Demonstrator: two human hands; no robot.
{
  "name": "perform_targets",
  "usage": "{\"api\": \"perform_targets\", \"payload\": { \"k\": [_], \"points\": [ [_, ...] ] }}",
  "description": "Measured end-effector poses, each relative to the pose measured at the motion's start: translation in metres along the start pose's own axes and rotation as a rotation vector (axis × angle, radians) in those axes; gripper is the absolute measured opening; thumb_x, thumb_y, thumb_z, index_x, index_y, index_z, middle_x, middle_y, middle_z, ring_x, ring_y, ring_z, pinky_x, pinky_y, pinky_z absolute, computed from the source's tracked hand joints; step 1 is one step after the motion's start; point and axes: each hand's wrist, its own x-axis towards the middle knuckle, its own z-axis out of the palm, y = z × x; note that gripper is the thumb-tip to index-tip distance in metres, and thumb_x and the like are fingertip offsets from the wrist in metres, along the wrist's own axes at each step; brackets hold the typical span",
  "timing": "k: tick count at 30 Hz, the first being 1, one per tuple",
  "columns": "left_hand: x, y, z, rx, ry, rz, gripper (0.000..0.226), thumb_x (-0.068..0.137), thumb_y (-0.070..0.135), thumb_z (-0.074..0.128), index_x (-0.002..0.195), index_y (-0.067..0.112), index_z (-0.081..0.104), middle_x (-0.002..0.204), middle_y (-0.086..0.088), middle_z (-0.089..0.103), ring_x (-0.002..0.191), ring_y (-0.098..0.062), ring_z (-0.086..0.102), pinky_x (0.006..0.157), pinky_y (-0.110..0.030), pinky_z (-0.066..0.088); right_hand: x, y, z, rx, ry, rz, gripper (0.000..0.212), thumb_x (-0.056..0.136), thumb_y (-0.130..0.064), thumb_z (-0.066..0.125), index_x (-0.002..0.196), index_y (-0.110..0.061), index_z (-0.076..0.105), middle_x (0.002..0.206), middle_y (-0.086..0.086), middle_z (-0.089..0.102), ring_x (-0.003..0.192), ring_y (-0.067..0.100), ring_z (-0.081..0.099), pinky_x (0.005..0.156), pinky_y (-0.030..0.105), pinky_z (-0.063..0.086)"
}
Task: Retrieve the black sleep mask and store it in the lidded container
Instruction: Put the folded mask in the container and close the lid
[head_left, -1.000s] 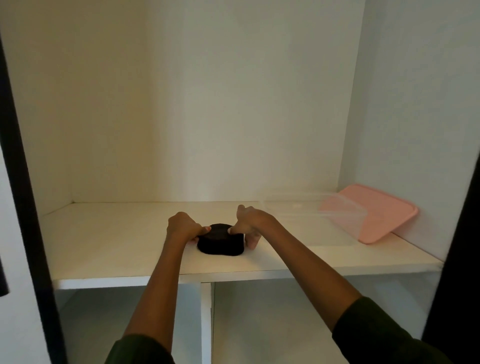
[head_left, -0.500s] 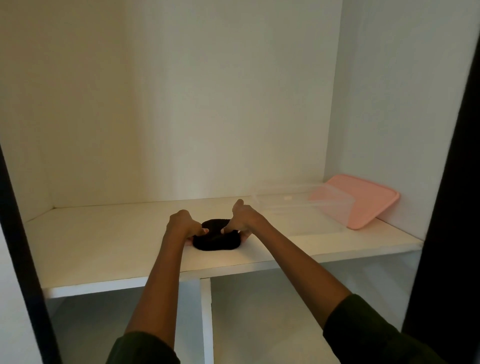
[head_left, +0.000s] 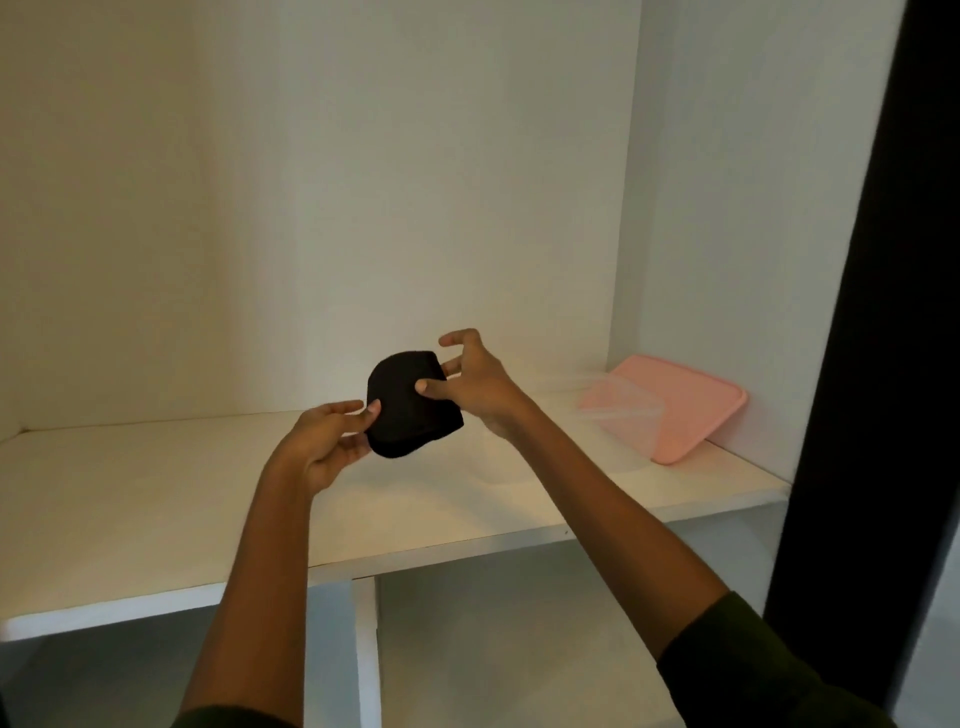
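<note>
Now the black sleep mask (head_left: 410, 415) is up in the air over the white shelf (head_left: 130, 493), not lying on it like before. The left hand (head_left: 327, 441) pinches its left edge. The right hand (head_left: 475, 389) holds its right side. The clear container (head_left: 628, 431) sits to the right.

Home setting: inside of white wardrobe-style cupboard. White shelf board (head_left: 130, 519) spans view from 9 to 3 o'clock. Plain white back panel (head_left: 415, 182) at 12 o'clock, white side panel (head_left: 753, 208) at 2 o'clock. White vertical divider (head_left: 366, 649) below shelf at 6 o'clock splits lower compartments. Dark upright edge (head_left: 857, 364) at 3 o'clock, possibly door or frame. Household items present: pink lid (head_left: 696, 410) and clear plastic container (head_left: 618, 431) on shelf near side panel, black sleep mask (head_left: 410, 405) near centre.
</note>
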Motion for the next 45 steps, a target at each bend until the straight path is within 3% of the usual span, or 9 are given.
{"api": "perform_targets", "payload": {
  "k": [3,7,12,16,21,23,25,36,45],
  "points": [
    [0.004,0.012,0.028,-0.01,-0.052,0.06,0.059,0.081,0.012,0.07,0.132,-0.004,0.045,0.13,-0.019,0.056,0.1,-0.025,0.063,0.075,-0.031,0.054,0.01,-0.001,-0.035,0.019,0.018,0.009,0.065,0.078,-0.011,0.075,0.129,-0.015,0.035,0.103,0.013,0.059,0.106,0.033,0.061,0.09,0.043,0.053],
    [0.008,0.03,0.083,0.064,-0.156,0.063,0.038,0.083,0.008,0.066,0.118,-0.006,0.057,0.123,-0.018,0.061,0.097,-0.022,0.064,0.084,-0.031,0.054,0.022,0.009,-0.091,-0.04,-0.019,0.045,0.056,0.082,-0.006,0.069,0.124,-0.027,0.039,0.107,0.023,0.059,0.102,0.036,0.062,0.083,0.045,0.055],
    [0.022,0.037,0.141,0.305,-0.221,-0.042,0.032,0.08,0.001,0.069,0.11,-0.007,0.061,0.118,-0.02,0.063,0.085,-0.022,0.066,0.061,-0.025,0.06,0.028,0.033,-0.146,-0.064,-0.134,0.178,0.021,0.087,0.001,0.061,0.096,-0.015,0.053,0.102,0.014,0.056,0.08,0.025,0.06,0.06,0.028,0.054],
    [0.038,0.026,0.172,0.617,-0.25,-0.147,0.033,0.082,-0.001,0.066,0.113,-0.008,0.059,0.119,-0.021,0.062,0.085,-0.025,0.065,0.076,-0.03,0.057,0.041,0.058,-0.165,-0.214,-0.24,0.292,0.016,0.085,0.004,0.063,0.079,-0.011,0.062,0.108,0.013,0.057,0.088,0.024,0.059,0.075,0.03,0.055],
    [0.061,0.007,0.193,1.033,-0.256,-0.236,0.041,0.085,0.001,0.064,0.124,-0.007,0.054,0.118,-0.019,0.06,0.087,-0.022,0.06,0.082,-0.03,0.052,0.057,0.079,-0.16,-0.495,-0.357,0.384,0.015,0.086,0.002,0.062,0.099,-0.006,0.064,0.109,0.011,0.057,0.08,0.016,0.054,0.067,0.021,0.048],
    [0.068,0.002,0.199,1.163,-0.276,-0.275,0.042,0.085,-0.006,0.06,0.125,-0.009,0.053,0.117,-0.02,0.06,0.085,-0.023,0.063,0.08,-0.03,0.054,0.065,0.085,-0.154,-0.612,-0.405,0.398,0.025,0.087,0.0,0.061,0.112,-0.003,0.065,0.112,0.014,0.058,0.089,0.019,0.055,0.077,0.026,0.052],
    [0.075,0.0,0.205,1.256,-0.289,-0.287,0.042,0.084,-0.011,0.056,0.126,-0.01,0.052,0.127,-0.023,0.058,0.105,-0.031,0.063,0.09,-0.033,0.051,0.072,0.089,-0.149,-0.694,-0.439,0.404,0.034,0.088,-0.002,0.061,0.122,-0.002,0.061,0.121,0.016,0.058,0.098,0.022,0.053,0.094,0.032,0.05],
    [0.094,-0.02,0.212,1.411,-0.389,-0.344,0.051,0.089,-0.006,0.053,0.137,0.008,0.045,0.141,-0.016,0.046,0.104,-0.026,0.05,0.101,-0.034,0.044,0.082,0.103,-0.146,-0.967,-0.625,0.342,0.043,0.092,-0.013,0.058,0.134,-0.006,0.051,0.137,0.014,0.051,0.106,0.023,0.053,0.1,0.033,0.046],
    [0.092,-0.026,0.209,1.572,-0.378,-0.377,0.048,0.088,0.02,0.062,0.132,0.006,0.051,0.13,-0.016,0.058,0.113,-0.029,0.062,0.099,-0.038,0.05,0.08,0.104,-0.142,-1.023,-0.676,0.411,0.05,0.088,-0.011,0.063,0.136,-0.013,0.048,0.135,0.013,0.05,0.097,0.023,0.058,0.08,0.031,0.053]
  ]
}}
